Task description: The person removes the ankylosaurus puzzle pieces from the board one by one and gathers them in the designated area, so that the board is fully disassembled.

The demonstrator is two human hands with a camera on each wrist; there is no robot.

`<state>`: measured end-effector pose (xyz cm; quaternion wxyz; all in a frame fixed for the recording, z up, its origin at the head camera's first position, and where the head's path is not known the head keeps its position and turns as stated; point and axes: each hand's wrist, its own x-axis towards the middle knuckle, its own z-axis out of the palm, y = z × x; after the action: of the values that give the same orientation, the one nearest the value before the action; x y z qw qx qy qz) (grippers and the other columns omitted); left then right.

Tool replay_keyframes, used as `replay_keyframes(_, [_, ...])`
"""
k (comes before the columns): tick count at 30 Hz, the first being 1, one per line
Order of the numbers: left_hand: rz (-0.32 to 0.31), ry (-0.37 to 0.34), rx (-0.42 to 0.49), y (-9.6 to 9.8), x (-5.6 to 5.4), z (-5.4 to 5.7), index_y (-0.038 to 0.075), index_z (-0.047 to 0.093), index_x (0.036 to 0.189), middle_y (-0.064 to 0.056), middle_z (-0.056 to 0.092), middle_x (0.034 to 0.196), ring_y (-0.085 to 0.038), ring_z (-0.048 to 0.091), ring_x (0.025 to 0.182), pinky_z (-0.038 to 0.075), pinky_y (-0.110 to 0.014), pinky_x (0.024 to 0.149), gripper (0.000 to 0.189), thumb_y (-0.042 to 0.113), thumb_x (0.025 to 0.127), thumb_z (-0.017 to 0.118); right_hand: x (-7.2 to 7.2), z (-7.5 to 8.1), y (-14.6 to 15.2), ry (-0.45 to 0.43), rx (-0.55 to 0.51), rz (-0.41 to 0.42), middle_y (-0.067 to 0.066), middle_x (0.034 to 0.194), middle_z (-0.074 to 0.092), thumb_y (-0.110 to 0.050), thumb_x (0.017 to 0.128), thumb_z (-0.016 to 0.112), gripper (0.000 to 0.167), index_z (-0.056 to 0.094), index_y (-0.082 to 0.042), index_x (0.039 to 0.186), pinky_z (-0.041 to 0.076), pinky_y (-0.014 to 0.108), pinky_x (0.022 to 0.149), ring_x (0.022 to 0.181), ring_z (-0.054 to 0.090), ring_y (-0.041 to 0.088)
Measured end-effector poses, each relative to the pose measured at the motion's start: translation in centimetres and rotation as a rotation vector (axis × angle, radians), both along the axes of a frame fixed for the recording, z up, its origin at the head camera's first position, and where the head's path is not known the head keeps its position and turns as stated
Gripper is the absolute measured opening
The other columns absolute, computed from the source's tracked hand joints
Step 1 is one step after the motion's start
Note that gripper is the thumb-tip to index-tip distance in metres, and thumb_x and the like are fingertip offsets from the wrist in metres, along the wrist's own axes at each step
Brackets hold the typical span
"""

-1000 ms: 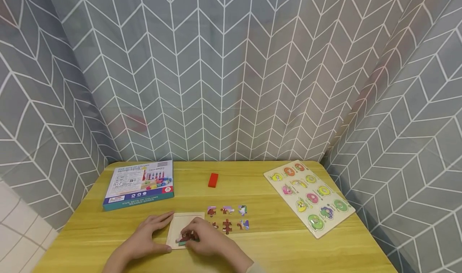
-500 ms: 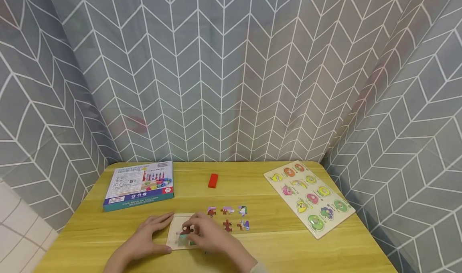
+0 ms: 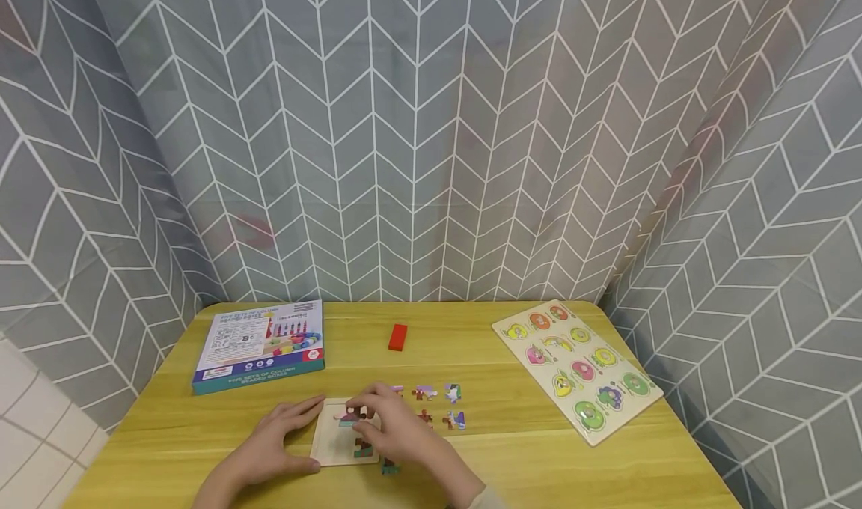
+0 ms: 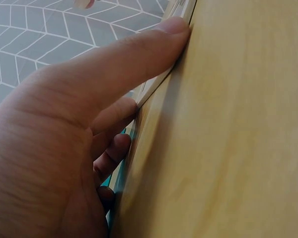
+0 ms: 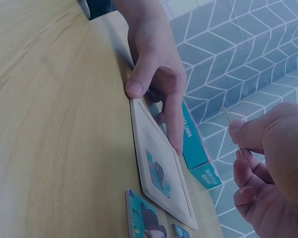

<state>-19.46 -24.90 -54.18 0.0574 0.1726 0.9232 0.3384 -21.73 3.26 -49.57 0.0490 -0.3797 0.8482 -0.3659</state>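
My left hand [image 3: 276, 438] rests at the left side of a small wooden puzzle tray [image 3: 330, 449], thumb at the near corner and index finger at the far one. In the left wrist view, the thumb [image 4: 139, 54] lies straight against the tray's edge. My right hand [image 3: 397, 427] pinches a jigsaw piece [image 3: 349, 419] of brown, pink and teal above the tray. The right wrist view shows this piece [image 5: 227, 115] edge-on between thumb and fingers. Another jigsaw piece [image 3: 364, 447], brown and teal, lies in the tray's near right part.
Beside the tray's near right corner lies a loose piece [image 3: 390, 466]. More pieces [image 3: 454, 420] lie in rows to its right, partly behind my right hand. A red block [image 3: 398, 337], a flat box [image 3: 259, 344] and a fruit puzzle board [image 3: 579, 370] sit farther back.
My right hand has lifted the jigsaw piece from the tray's near part and moved it away from me, uncovering another piece in the tray. The left hand has stayed in place.
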Motion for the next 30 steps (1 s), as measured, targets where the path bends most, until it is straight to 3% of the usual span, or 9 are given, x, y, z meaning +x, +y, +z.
replay_keyframes(8, [-0.005, -0.003, 0.001, -0.09, -0.03, -0.14, 0.014, 0.055, 0.157, -0.008, 0.05, 0.163, -0.038, 0.046, 0.134, 0.04, -0.071, 0.106, 0.098, 0.058, 0.076, 0.089, 0.05, -0.22, -0.11, -0.038, 0.023, -0.014, -0.004, 0.126, 0.06, -0.021, 0.107, 0.065, 0.029, 0.071, -0.012, 0.135, 0.051, 0.019, 0.089, 0.105, 0.054, -0.001])
replay_keyframes(22, [0.005, -0.025, 0.007, 0.07, 0.07, 0.08, 0.015, 0.054, 0.157, -0.007, 0.048, 0.164, -0.042, 0.043, 0.138, 0.037, -0.075, 0.107, 0.097, 0.055, 0.077, 0.09, 0.31, -0.14, -0.03, 0.004, 0.07, -0.021, -0.006, 0.125, 0.06, -0.022, 0.108, 0.064, 0.027, 0.071, -0.016, 0.134, 0.05, 0.027, 0.098, 0.114, 0.055, 0.005])
replay_keyframes(30, [-0.003, -0.006, 0.007, 0.08, 0.15, 0.15, 0.016, 0.054, 0.157, -0.007, 0.05, 0.163, -0.04, 0.045, 0.135, 0.04, -0.069, 0.106, 0.097, 0.056, 0.077, 0.09, 0.06, -0.53, 0.01, -0.055, 0.031, -0.03, -0.006, 0.126, 0.06, -0.022, 0.109, 0.062, 0.017, 0.075, -0.018, 0.119, 0.05, 0.03, 0.101, 0.116, 0.056, 0.007])
